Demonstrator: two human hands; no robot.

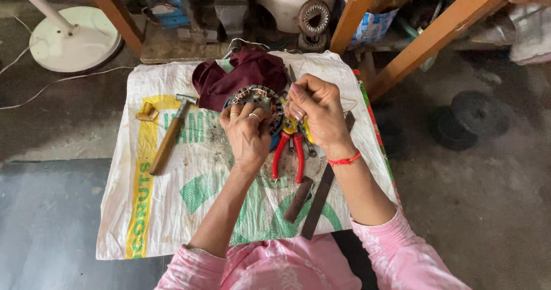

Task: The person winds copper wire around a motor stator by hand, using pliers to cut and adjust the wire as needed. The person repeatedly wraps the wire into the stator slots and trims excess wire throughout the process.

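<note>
The fingers (251,115) of the left hand (248,134) are curled tight over the near rim of a round motor stator (256,97) with copper windings. Those of the right hand (317,111) are pinched together at its right edge, though what they pinch is too fine to tell.

Everything lies on a white woven sack (172,209) printed in green and yellow, spread on the floor. The stator is held just above the sack's far middle. A maroon cloth (241,72) is bunched beyond the stator, touching it. A wooden-handled hammer (171,132) lies well left of it. A long dark metal bar (321,195) slants on the near right, with a shorter dark block (298,199) beside it. Red-handled pliers (288,152) lie just near of the stator, under the hands.
</note>
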